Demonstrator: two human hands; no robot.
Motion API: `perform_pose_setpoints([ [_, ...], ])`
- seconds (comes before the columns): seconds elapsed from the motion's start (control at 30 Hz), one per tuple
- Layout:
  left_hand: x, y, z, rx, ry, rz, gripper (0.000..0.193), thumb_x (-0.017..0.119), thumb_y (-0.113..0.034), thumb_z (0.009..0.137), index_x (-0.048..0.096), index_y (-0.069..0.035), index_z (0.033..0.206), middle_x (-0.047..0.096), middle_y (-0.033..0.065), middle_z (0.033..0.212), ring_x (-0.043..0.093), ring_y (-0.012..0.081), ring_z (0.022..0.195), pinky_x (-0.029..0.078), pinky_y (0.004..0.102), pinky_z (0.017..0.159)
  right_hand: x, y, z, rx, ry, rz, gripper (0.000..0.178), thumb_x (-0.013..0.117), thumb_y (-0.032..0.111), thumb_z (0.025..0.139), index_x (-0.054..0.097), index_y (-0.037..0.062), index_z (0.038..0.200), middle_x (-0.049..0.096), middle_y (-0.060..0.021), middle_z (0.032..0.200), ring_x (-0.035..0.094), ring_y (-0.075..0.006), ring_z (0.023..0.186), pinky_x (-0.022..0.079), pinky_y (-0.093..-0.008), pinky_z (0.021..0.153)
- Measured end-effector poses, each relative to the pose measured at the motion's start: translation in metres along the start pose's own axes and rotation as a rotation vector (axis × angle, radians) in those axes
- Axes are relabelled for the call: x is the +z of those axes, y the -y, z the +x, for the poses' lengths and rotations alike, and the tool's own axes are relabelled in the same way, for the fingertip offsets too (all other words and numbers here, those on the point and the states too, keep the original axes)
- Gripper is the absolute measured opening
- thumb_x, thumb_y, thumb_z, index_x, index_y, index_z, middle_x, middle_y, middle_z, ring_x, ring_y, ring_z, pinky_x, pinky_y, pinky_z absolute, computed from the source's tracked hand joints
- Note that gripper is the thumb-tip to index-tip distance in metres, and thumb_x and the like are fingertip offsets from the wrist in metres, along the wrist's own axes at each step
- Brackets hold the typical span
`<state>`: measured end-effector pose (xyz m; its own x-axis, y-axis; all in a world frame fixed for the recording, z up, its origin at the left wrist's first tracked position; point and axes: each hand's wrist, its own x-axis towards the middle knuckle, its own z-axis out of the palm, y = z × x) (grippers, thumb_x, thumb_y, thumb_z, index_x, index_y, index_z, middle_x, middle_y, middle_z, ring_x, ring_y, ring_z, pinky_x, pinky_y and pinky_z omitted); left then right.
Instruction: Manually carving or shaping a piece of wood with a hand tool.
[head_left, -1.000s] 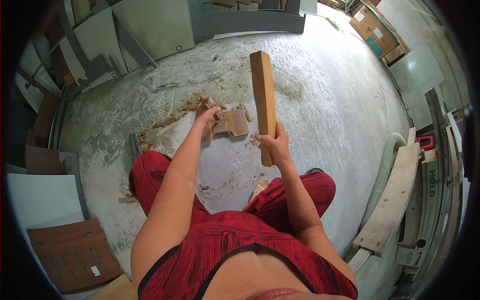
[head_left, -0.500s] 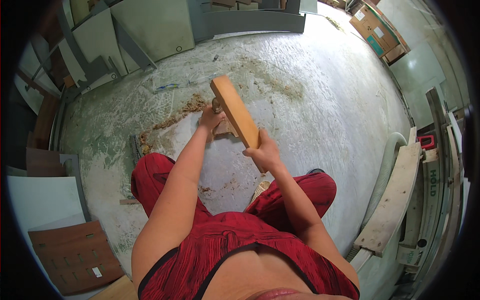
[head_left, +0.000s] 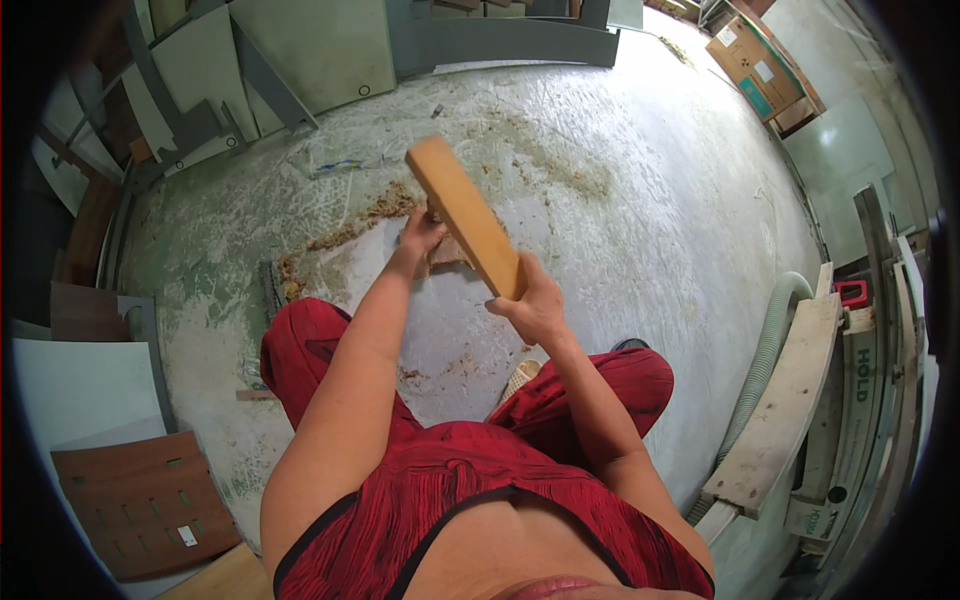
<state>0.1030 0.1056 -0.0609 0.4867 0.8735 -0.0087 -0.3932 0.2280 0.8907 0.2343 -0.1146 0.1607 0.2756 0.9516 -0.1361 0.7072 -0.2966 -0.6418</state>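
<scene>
the wooden bar (head_left: 466, 220), aimed at twelve a second ago, now slants to eleven o'clock over the brown board (head_left: 447, 257), the right hand (head_left: 535, 302) clenched round its near end; how the left hand (head_left: 422, 234) closes i cannot tell; shavings (head_left: 395, 201) litter the scuffed floor (head_left: 665, 210), panels (head_left: 312, 50) stand at eleven, a carton (head_left: 752, 68) at two
</scene>
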Motion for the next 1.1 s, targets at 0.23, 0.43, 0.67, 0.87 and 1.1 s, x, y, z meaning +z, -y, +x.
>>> perform_pose_setpoints([
  [0.23, -0.022, -0.021, 0.004, 0.033, 0.047, 0.653, 0.031, 0.074, -0.013, 0.075, 0.066, -0.006, 0.105, 0.069, 0.0059, 0.096, 0.064, 0.0182, 0.089, 0.050, 0.0339, 0.081, 0.015, 0.003, 0.001, -0.124, -0.128, 0.525, 0.065, 0.077, 0.013, 0.063, 0.047, 0.0054, 0.121, 0.064, -0.0113, 0.096, 0.064, -0.0237, 0.093, 0.051, -0.0371, 0.080],
  [0.43, 0.008, -0.058, -0.033, 0.325, 0.003, 0.559, 0.017, 0.070, -0.007, 0.078, 0.063, -0.003, 0.092, 0.067, 0.0037, 0.092, 0.064, 0.0161, 0.086, 0.052, 0.0327, 0.076, 0.005, -0.004, 0.009, 0.133, 0.123, 0.041, 0.073, 0.078, 0.028, 0.058, 0.049, 0.0063, 0.122, 0.065, -0.0195, 0.096, 0.064, -0.0344, 0.089, 0.049, -0.0407, 0.080],
  [0.67, 0.002, -0.057, -0.004, -0.228, -0.410, 0.543, 0.021, 0.074, -0.016, 0.068, 0.065, -0.003, 0.081, 0.069, 0.0088, 0.084, 0.066, 0.0201, 0.076, 0.053, 0.0358, 0.070, -0.012, -0.009, 0.015, 0.052, -0.125, 0.507, 0.061, 0.077, 0.023, 0.060, 0.054, -0.0005, 0.112, 0.064, -0.0127, 0.093, 0.062, -0.0235, 0.086, 0.049, -0.0340, 0.077],
  [0.87, -0.006, -0.023, 0.012, -0.058, -0.191, 0.823, 0.028, 0.076, -0.023, 0.065, 0.068, -0.005, 0.085, 0.070, 0.0106, 0.087, 0.066, 0.0245, 0.085, 0.051, 0.0367, 0.076, -0.015, -0.014, 0.016, 0.088, -0.149, 0.486, 0.058, 0.078, 0.017, 0.062, 0.054, -0.0011, 0.112, 0.062, -0.0087, 0.093, 0.060, -0.0170, 0.083, 0.048, -0.0303, 0.075],
  [1.1, 0.017, -0.038, 0.007, -0.130, -0.193, 0.757, 0.028, 0.077, -0.022, 0.066, 0.068, -0.006, 0.087, 0.070, 0.0088, 0.086, 0.066, 0.0237, 0.080, 0.051, 0.0369, 0.076, -0.002, 0.001, 0.009, -0.214, -0.361, 0.505, 0.070, 0.077, 0.024, 0.061, 0.048, 0.0070, 0.122, 0.066, -0.0133, 0.094, 0.066, -0.0269, 0.087, 0.051, -0.0373, 0.077],
])
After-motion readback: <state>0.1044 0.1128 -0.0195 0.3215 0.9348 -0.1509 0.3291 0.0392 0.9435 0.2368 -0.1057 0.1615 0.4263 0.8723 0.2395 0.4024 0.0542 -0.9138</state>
